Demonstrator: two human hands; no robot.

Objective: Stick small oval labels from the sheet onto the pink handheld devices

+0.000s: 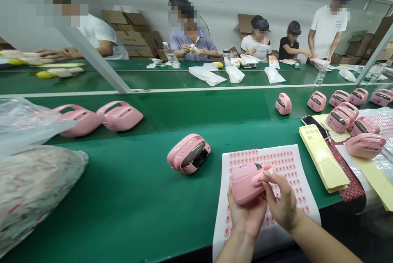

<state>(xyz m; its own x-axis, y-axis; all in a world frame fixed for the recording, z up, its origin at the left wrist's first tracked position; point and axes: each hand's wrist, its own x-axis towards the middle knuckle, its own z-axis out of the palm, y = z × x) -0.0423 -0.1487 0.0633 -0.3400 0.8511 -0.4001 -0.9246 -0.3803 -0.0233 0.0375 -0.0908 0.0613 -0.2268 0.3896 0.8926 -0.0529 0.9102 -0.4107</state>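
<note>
My left hand [247,216] cups a pink plastic device [245,187] with a carry handle, like a small portable speaker, from below. At the handle's side end, the thumb and fingers of my right hand [282,203] are pinched at a small oval sticker [257,180]. The fingertips partly cover that spot. Beneath both hands lies a white sheet [227,197] with rows of small pink stickers, some of them hidden by my hands. To the left, a similar pink device [189,154] with a dark front panel rests on the green table [129,197].
More pink devices [119,116] stand at the left beside a clear plastic bag [39,197]. Others [342,116] are grouped at the right, near a phone [313,126] and yellow paper strips [324,158]. Several people work across the green belt [199,107].
</note>
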